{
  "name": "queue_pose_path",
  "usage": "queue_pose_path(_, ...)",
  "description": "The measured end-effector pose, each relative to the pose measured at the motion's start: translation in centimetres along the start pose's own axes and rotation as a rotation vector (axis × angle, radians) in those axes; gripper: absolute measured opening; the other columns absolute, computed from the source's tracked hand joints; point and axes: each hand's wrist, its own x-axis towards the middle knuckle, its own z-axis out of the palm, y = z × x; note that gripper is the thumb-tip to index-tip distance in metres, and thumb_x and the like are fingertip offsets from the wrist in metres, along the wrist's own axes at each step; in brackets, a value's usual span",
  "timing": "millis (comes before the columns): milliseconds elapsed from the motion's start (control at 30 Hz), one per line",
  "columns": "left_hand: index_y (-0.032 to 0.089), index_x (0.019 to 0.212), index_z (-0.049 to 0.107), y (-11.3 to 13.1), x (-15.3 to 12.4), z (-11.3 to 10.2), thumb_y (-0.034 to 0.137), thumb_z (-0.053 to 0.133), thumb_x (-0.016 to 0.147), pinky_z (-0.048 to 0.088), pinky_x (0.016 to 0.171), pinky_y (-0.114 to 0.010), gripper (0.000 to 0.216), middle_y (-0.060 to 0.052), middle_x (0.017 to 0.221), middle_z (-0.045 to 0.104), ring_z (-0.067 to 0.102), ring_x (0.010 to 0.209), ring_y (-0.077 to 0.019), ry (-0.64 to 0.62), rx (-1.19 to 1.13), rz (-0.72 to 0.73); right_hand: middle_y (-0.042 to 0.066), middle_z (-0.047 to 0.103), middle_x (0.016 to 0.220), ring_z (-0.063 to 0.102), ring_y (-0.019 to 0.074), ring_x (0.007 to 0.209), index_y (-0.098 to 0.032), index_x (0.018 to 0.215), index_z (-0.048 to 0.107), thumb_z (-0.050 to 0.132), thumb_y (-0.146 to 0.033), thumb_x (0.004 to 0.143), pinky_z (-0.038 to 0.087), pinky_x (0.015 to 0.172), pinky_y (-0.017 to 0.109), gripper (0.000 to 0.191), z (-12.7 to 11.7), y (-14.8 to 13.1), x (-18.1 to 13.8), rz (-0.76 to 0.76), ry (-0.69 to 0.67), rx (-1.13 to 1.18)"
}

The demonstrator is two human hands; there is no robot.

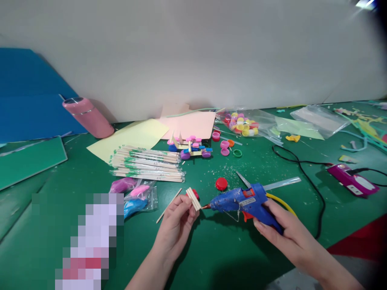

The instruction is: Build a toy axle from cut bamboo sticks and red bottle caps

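Observation:
Between the thumb and fingers of my left hand (179, 215) are several short wooden sticks (193, 198), side by side and tilted. My right hand (284, 231) is wrapped round the handle of a blue glue gun (238, 200), whose copper tip points left and meets or nearly meets the lower end of the sticks. A clear glue stick (282, 183) juts out of the gun's back. A red bottle cap (221, 184) lies just beyond the gun, and another is partly hidden behind the sticks. Left of my left hand rests a single thin stick (169, 205).
Wrapped bundles of sticks (148, 163), bagged coloured clay (136, 195) and small wheeled models (193, 149) lie on the green table (90, 169). Behind are a bag of caps (240, 123) and a pink bottle (88, 117). A black cable (322, 205) runs to a purple power strip (352, 180).

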Motion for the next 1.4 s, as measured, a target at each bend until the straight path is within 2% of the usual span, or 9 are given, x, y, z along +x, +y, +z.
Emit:
queue_pose_path(400, 0.015, 0.058, 0.053, -0.3, -0.4, -0.2, 0.026, 0.062, 0.072, 0.029, 0.049, -0.017, 0.020, 0.004, 0.050, 0.051, 0.040, 0.050, -0.0063, 0.051, 0.294, 0.061, 0.003, 0.068, 0.088, 0.064, 0.0194, 0.070, -0.020, 0.112, 0.051, 0.052, -0.038, 0.080, 0.051, 0.061, 0.023, 0.036, -1.5, 1.5, 1.0, 0.057, 0.172, 0.167)
queue_pose_path(567, 0.015, 0.059, 0.053, -0.6, -0.5, -0.1, 0.031, 0.064, 0.070, 0.029, 0.048, -0.018, 0.021, 0.004, 0.049, 0.051, 0.041, 0.049, -0.0070, 0.114, 0.489, 0.106, 0.007, 0.064, 0.100, 0.062, 0.0227, 0.080, -0.019, 0.104, 0.059, 0.052, -0.046, 0.077, 0.049, 0.067, 0.028, 0.039, -3.0, 5.3, 3.1, 0.153, 0.448, -0.001)
queue_pose_path(700, 0.015, 0.061, 0.055, -0.8, -0.7, 0.1, 0.029, 0.064, 0.070, 0.028, 0.047, -0.018, 0.019, 0.004, 0.049, 0.052, 0.040, 0.048, -0.0071, 0.131, 0.533, 0.127, 0.010, 0.066, 0.091, 0.059, 0.0211, 0.060, -0.015, 0.101, 0.062, 0.046, -0.050, 0.077, 0.047, 0.056, 0.032, 0.046, -3.3, 8.7, 4.3, 0.302, 0.420, -0.248)
queue_pose_path(833, 0.015, 0.060, 0.054, -0.8, -0.8, 0.2, 0.029, 0.064, 0.070, 0.028, 0.047, -0.018, 0.019, 0.004, 0.048, 0.052, 0.040, 0.047, -0.0071, 0.128, 0.550, 0.132, 0.012, 0.066, 0.081, 0.060, 0.0248, 0.061, -0.011, 0.103, 0.061, 0.045, -0.047, 0.077, 0.047, 0.057, 0.036, 0.048, -2.9, 10.7, 5.1, 0.314, 0.424, -0.290)
queue_pose_path(933, 0.015, 0.059, 0.054, -0.8, -0.9, 0.3, 0.029, 0.064, 0.070, 0.028, 0.047, -0.018, 0.020, 0.004, 0.048, 0.051, 0.040, 0.047, -0.0071, 0.110, 0.551, 0.129, 0.017, 0.061, 0.095, 0.057, 0.0305, 0.084, -0.009, 0.105, 0.060, 0.045, -0.044, 0.076, 0.046, 0.069, 0.040, 0.048, -2.6, 10.0, 5.2, 0.275, 0.479, -0.326)
queue_pose_path(1033, 0.015, 0.058, 0.053, -0.8, -0.9, 0.4, 0.030, 0.064, 0.070, 0.027, 0.046, -0.018, 0.022, 0.004, 0.047, 0.051, 0.039, 0.046, -0.0065, 0.056, 0.510, 0.091, 0.014, 0.057, 0.098, 0.052, 0.0276, 0.093, -0.013, 0.108, 0.056, 0.046, -0.042, 0.078, 0.044, 0.072, 0.035, 0.043, -1.8, 6.2, 4.7, 0.158, 0.566, -0.213)
queue_pose_path(1100, 0.015, 0.058, 0.053, -0.8, -0.9, 0.5, 0.030, 0.065, 0.069, 0.026, 0.046, -0.018, 0.023, 0.004, 0.047, 0.051, 0.038, 0.045, -0.0058, -0.012, 0.436, 0.017, 0.007, 0.057, 0.090, 0.054, 0.0200, 0.080, -0.019, 0.104, 0.056, 0.046, -0.039, 0.081, 0.043, 0.068, 0.029, 0.032, -0.5, 2.4, 4.2, 0.052, 0.473, 0.095)
queue_pose_path(1233, 0.014, 0.057, 0.053, -0.6, -1.1, 0.3, 0.027, 0.069, 0.067, 0.023, 0.045, -0.017, 0.023, 0.003, 0.047, 0.051, 0.038, 0.043, -0.0047, -0.153, 0.272, -0.157, -0.001, 0.051, 0.068, 0.044, 0.0108, 0.059, -0.020, 0.094, 0.062, 0.053, -0.038, 0.081, 0.035, 0.052, 0.021, 0.024, 3.0, -3.9, 3.9, 0.029, -0.173, 0.746)
queue_pose_path(1400, 0.012, 0.059, 0.055, -0.5, -1.3, 0.2, 0.026, 0.070, 0.064, 0.024, 0.045, -0.018, 0.021, 0.002, 0.049, 0.052, 0.040, 0.044, -0.0049, -0.231, 0.233, -0.251, -0.002, 0.050, 0.065, 0.037, 0.0065, 0.054, -0.015, 0.093, 0.063, 0.059, -0.034, 0.078, 0.028, 0.049, 0.019, 0.024, 5.7, -5.9, 4.5, 0.097, -0.331, 1.171)
